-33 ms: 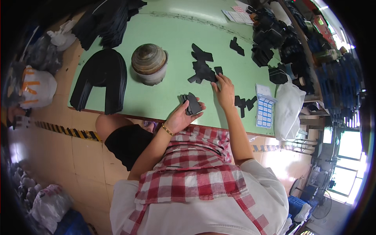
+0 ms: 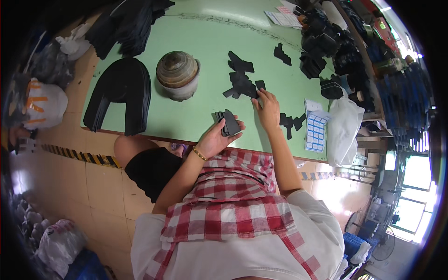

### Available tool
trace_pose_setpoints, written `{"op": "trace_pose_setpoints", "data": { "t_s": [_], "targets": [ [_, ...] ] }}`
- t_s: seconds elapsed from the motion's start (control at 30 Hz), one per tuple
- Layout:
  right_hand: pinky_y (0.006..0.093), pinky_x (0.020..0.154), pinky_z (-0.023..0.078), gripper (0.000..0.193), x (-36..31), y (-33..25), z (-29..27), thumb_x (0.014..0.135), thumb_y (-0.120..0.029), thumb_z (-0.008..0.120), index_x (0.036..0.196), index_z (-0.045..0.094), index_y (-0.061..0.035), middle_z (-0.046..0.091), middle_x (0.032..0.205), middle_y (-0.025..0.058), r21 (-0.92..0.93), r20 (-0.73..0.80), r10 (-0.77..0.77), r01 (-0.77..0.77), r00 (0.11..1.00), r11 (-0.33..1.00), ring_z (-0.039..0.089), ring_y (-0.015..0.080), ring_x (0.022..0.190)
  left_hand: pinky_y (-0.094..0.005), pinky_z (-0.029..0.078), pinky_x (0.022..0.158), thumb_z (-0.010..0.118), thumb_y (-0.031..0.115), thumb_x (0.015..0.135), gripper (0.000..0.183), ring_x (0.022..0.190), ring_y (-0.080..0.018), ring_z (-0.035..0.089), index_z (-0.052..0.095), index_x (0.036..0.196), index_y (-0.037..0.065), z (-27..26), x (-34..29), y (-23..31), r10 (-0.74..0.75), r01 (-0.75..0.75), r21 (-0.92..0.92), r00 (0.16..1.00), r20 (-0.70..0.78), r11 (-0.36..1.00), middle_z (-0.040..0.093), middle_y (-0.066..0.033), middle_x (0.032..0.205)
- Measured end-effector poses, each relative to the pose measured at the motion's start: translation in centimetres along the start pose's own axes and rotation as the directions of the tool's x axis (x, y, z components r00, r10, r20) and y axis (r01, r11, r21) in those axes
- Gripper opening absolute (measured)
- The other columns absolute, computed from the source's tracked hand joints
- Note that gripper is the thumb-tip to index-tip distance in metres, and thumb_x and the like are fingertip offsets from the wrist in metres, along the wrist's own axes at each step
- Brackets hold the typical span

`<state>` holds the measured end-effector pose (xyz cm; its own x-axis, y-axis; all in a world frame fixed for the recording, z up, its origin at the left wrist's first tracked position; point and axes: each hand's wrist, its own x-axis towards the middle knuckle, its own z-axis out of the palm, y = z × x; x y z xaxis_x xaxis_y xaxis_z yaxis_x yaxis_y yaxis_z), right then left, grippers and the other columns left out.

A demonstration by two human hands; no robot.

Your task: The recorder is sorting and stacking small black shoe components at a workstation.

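At centre frame the left hand [image 2: 215,137] closes its grip on a small stack of black cut pieces [image 2: 227,122], held clear of the green worktop [image 2: 205,112], apparently for gathering, while the right hand [image 2: 267,108] presses loosely spread fingertips onto loose black pieces [image 2: 241,81] just above.

A round tin [image 2: 178,74] stands on the table [image 2: 196,116], left of scattered cut pieces [image 2: 241,81].

Left hand [image 2: 215,136] fingers hid lower part of small stack of black cut pieces [image 2: 227,122]; piece count unclear. Right hand [image 2: 267,108] covered edge of black piece pile [image 2: 240,79]. Sticker sheet [image 2: 316,131] print too small. Worktop [image 2: 196,114] far end cut off by rim.
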<state>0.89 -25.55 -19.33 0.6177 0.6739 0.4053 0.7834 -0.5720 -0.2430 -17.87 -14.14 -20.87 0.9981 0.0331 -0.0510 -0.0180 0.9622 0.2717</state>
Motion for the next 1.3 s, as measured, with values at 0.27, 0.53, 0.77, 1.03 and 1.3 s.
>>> {"op": "trace_pose_setpoints", "data": {
  "t_s": [0.27, 0.53, 0.77, 1.03, 1.3],
  "targets": [
    [0.0345, 0.077, 0.05, 0.022, -0.2, -1.0, -0.3, 0.08, -0.014, 0.063, 0.097, 0.061, -0.0007, 0.064, 0.103, 0.0119, -0.197, -0.005, -0.034, 0.033, 0.999, 0.98, 0.059, 0.027, 0.092, -0.036, 0.043, 0.099, 0.043, 0.033, 0.097, 0.043, 0.115, -0.0256, 0.049, 0.04, 0.126, 0.002, -0.4, 0.1, 0.0, -0.006, 0.006, -0.028, 1.0, 0.015, 1.0, 0.051, -0.0142, 0.118],
    [0.0347, 0.075, 0.049, 0.018, -0.8, -0.3, -1.8, 0.076, -0.007, 0.063, 0.094, 0.062, -0.0032, 0.065, 0.098, 0.0096, -0.059, -0.019, -0.16, 0.158, 0.987, 0.986, 0.059, 0.028, 0.088, -0.0373, 0.043, 0.1, 0.043, 0.034, 0.097, 0.043, 0.115, -0.0261, 0.049, 0.039, 0.127, 0.003, -0.7, 0.0, -0.2, -0.005, 0.006, -0.051, 1.0, 0.018, 0.999, 0.053, -0.0131, 0.113],
    [0.0287, 0.061, 0.044, 0.014, -3.6, -3.4, -5.2, 0.085, -0.011, 0.062, 0.09, 0.065, 0.0018, 0.065, 0.082, 0.0112, 0.517, 0.249, 0.343, -0.424, 0.906, 0.744, 0.059, 0.02, 0.07, -0.0389, 0.042, 0.1, 0.044, 0.033, 0.097, 0.042, 0.112, -0.026, 0.052, 0.043, 0.125, 0.001, -0.7, -0.1, -0.2, 0.004, -0.005, -0.068, 1.0, -0.011, 0.998, 0.055, -0.0123, 0.11],
    [0.0309, 0.059, 0.043, 0.014, -3.2, -6.9, -7.4, 0.084, -0.008, 0.062, 0.091, 0.064, 0.0032, 0.06, 0.079, 0.0124, 0.588, 0.186, 0.118, -0.207, 0.975, 0.782, 0.057, 0.0231, 0.065, -0.0384, 0.04, 0.102, 0.041, 0.031, 0.098, 0.039, 0.113, -0.0242, 0.051, 0.043, 0.126, 0.003, -0.3, 0.2, -0.3, 0.031, -0.033, -0.039, 0.999, -0.04, 0.999, 0.053, -0.0117, 0.119],
    [0.036, 0.063, 0.046, 0.025, -1.7, -7.4, -7.8, 0.083, -0.023, 0.065, 0.093, 0.064, -0.0008, 0.06, 0.085, 0.0124, 0.446, 0.313, 0.035, -0.179, 0.949, 0.877, 0.059, 0.028, 0.071, -0.0372, 0.041, 0.103, 0.041, 0.032, 0.098, 0.039, 0.12, -0.0243, 0.046, 0.042, 0.126, 0.005, -1.4, 0.1, -0.5, 0.042, -0.048, -0.07, 0.995, -0.094, 0.996, 0.051, -0.0116, 0.123]
  ]
}}
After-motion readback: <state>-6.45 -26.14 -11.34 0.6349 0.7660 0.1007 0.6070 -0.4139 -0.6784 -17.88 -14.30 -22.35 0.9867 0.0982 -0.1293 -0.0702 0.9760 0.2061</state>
